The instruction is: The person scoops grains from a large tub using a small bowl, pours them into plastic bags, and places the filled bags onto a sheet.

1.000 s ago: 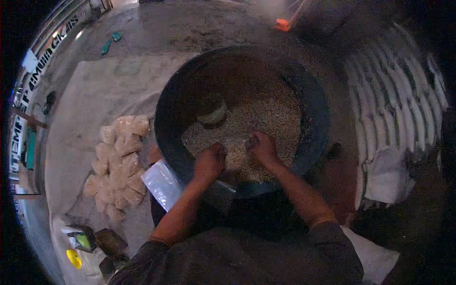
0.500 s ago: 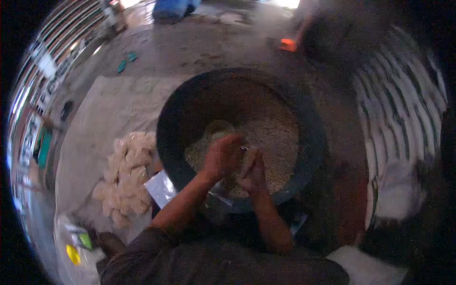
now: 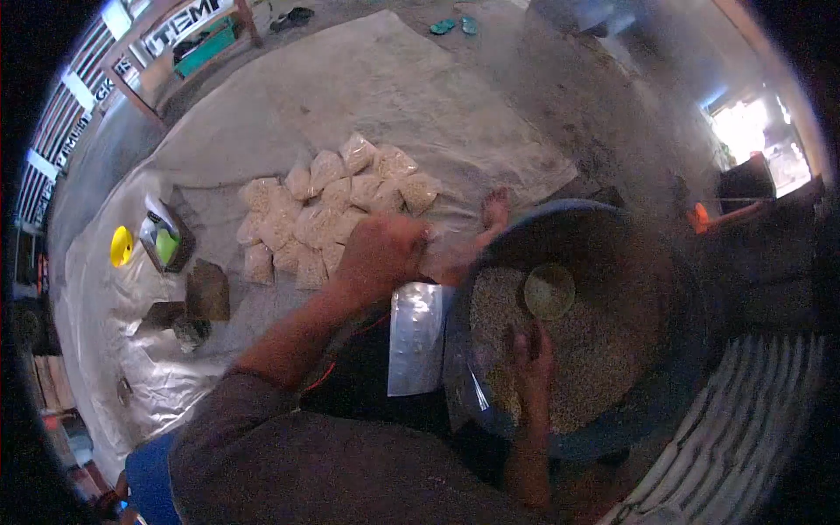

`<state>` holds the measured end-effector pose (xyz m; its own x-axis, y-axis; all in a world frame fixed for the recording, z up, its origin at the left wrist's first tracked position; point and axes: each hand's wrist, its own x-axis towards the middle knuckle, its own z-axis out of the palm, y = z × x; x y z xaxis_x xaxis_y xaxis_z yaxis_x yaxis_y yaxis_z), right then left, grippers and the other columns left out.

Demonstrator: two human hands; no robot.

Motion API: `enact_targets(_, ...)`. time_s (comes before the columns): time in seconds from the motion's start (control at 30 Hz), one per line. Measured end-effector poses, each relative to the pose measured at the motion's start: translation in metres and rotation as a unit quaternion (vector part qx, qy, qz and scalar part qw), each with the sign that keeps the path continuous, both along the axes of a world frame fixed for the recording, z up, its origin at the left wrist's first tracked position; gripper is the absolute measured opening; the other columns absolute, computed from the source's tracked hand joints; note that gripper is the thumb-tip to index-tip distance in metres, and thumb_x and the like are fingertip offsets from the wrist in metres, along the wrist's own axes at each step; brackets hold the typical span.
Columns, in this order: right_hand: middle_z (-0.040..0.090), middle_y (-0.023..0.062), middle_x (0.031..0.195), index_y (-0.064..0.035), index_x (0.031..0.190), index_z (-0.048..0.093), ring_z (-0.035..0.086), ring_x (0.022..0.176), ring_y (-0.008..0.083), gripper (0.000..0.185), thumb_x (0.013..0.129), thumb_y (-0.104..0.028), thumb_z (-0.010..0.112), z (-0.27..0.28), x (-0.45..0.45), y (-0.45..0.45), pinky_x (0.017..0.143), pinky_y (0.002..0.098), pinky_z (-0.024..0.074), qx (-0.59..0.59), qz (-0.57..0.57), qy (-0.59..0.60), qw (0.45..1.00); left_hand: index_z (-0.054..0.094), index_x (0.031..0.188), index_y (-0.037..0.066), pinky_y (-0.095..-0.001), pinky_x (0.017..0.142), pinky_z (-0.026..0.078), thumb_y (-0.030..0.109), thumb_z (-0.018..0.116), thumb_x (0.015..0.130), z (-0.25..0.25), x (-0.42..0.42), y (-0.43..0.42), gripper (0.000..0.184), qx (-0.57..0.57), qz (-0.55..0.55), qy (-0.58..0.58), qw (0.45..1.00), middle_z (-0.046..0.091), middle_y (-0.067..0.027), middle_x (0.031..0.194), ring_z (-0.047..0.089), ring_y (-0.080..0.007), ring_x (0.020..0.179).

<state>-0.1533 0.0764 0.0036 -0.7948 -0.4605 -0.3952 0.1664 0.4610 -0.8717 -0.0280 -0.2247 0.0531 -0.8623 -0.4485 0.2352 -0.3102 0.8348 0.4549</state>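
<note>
A large dark tub (image 3: 573, 208) holds pale grain (image 3: 604, 350), and a small round bowl (image 3: 549, 292) rests on the grain. Inside the tub, my right hand (image 3: 532, 363) is just below the bowl with its fingers apart, holding nothing visible. My left hand (image 3: 389, 254) is raised outside the tub, its fingers closed; whatever they hold is hidden. Beyond and beside it lie several filled clear plastic bags (image 3: 302, 223) in a cluster on the sheet. Flat, shiny plastic bags (image 3: 416, 341) lie between my left forearm and the tub.
A pale ground sheet (image 3: 420, 96) spreads under the filled bags. A bare foot (image 3: 495, 210) is beside the tub's rim. Left are a yellow round object (image 3: 122, 247) and a small open box (image 3: 164, 238). Green sandals (image 3: 453, 26) lie at the back; corrugated sheeting (image 3: 717, 420) is at right.
The view has turned left. My hands, earlier close together over the grain, are now apart: the left has moved out toward the filled bags, while the right stays in the tub.
</note>
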Motion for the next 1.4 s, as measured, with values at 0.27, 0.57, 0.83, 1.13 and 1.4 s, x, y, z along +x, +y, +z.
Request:
enact_targets(0.27,0.064,0.0160,0.122,-0.0035,0.120,0.063,0.063,0.108,0.0300,0.040,0.098,-0.037,0.060,-0.087,0.004,0.041,0.092,0.0426,0.0505,0.390,0.234,0.089,0.886,0.069,0.110,0.014,-0.0506,0.086,0.052,0.029,0.065,0.078,-0.351,-0.003,-0.150,0.036,0.202,0.187,-0.154,0.949,0.070,-0.0174,0.101,0.067,-0.0393,0.098)
enact_targets(0.57,0.067,0.0226,0.109,-0.0023,0.111,0.066,0.066,0.097,0.0402,0.042,0.097,-0.040,0.056,-0.127,0.042,0.047,0.084,0.0469,0.0536,0.373,0.274,0.121,0.878,0.038,0.150,0.028,-0.0666,0.119,0.008,0.040,0.056,0.092,-0.488,0.000,-0.126,0.063,-0.342,-0.165,-0.237,0.894,0.014,0.0079,0.166,0.015,-0.0215,0.152)
enact_targets(0.83,0.068,0.0195,0.099,-0.0038,0.110,0.065,0.066,0.090,0.0377,0.037,0.095,-0.038,0.059,-0.157,0.040,0.109,0.077,0.0486,0.0531,0.434,0.226,0.108,0.866,0.026,0.156,0.035,-0.0672,0.119,0.003,0.027,0.043,0.099,-0.454,0.016,-0.219,0.060,-0.343,-0.167,-0.469,0.797,0.008,0.0172,0.166,0.008,-0.0168,0.153)
enact_targets(1.13,0.065,0.0154,0.097,-0.0060,0.103,0.066,0.063,0.086,0.0318,0.032,0.086,-0.033,0.071,-0.177,0.046,0.114,0.075,0.0474,0.0516,0.462,0.178,0.144,0.857,0.029,0.156,0.027,-0.0632,0.121,0.003,0.049,0.067,0.085,-0.431,0.033,-0.267,0.084,-0.325,-0.106,-0.455,0.822,0.018,0.0057,0.165,0.015,-0.0216,0.152)
enact_targets(1.4,0.070,0.0122,0.096,-0.0055,0.096,0.070,0.068,0.087,0.0226,0.014,0.089,-0.018,0.072,-0.002,-0.022,0.041,0.082,0.0365,0.0554,0.168,0.087,0.302,0.934,0.055,0.127,0.005,-0.0501,0.100,0.035,0.056,0.069,0.083,-0.132,-0.059,-0.049,0.069,0.009,-0.039,0.235,0.971,0.055,-0.0177,0.125,0.050,-0.0371,0.119)
